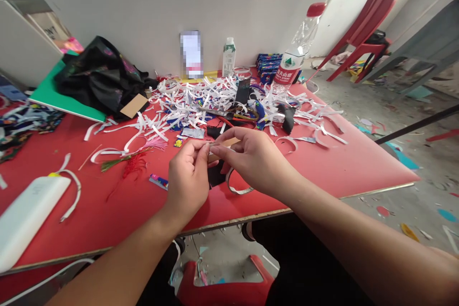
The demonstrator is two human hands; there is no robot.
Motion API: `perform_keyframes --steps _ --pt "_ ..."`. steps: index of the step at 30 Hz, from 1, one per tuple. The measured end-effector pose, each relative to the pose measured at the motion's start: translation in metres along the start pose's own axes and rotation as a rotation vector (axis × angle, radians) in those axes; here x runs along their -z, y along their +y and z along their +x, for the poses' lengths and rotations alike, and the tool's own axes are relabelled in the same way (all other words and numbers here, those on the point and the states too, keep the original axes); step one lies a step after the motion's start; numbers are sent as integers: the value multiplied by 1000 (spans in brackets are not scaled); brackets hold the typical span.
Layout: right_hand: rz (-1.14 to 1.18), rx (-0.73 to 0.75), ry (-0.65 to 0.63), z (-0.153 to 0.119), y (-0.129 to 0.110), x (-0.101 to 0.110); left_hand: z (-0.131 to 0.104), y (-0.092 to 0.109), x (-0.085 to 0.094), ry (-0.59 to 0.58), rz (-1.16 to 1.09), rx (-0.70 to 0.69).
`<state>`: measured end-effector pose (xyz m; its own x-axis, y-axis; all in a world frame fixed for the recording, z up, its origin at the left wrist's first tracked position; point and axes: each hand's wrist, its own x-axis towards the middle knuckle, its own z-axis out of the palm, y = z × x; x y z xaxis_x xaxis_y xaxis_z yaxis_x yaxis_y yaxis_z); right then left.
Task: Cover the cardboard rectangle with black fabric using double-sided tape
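Note:
Near the table's front edge my left hand [189, 172] and my right hand [256, 158] meet, both with thumb and fingers pinched. Between them is a small tan cardboard piece [229, 143], gripped at its near edge by both hands; my fingers cover much of it. Black material [216, 175] shows just under my fingers; whether it is joined to the cardboard I cannot tell. A curled white strip [239, 190] lies beside my right hand. Behind my hands are scissors [229, 118], partly buried in white paper strips [201, 98].
The red table [315, 167] also bears a white power bank [32, 217] with a cable, red tassels [135, 165], a black cloth bundle [100, 74] on a green board [50, 91], a phone [191, 55], a small bottle [228, 57] and a large water bottle [292, 57]. Scraps litter the floor.

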<state>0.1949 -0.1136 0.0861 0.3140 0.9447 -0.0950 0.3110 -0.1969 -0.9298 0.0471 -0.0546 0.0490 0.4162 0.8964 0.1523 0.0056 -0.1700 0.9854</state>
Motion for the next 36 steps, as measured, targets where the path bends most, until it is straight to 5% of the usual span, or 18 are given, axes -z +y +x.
perform_keyframes --steps 12,23,36 --pt "-83 9 118 15 13 13 6 1 11 2 33 -6" --pt "-107 18 65 15 10 18 4 12 14 -18 126 -31" --pt "-310 141 48 7 4 13 5 15 11 -153 -60 154"
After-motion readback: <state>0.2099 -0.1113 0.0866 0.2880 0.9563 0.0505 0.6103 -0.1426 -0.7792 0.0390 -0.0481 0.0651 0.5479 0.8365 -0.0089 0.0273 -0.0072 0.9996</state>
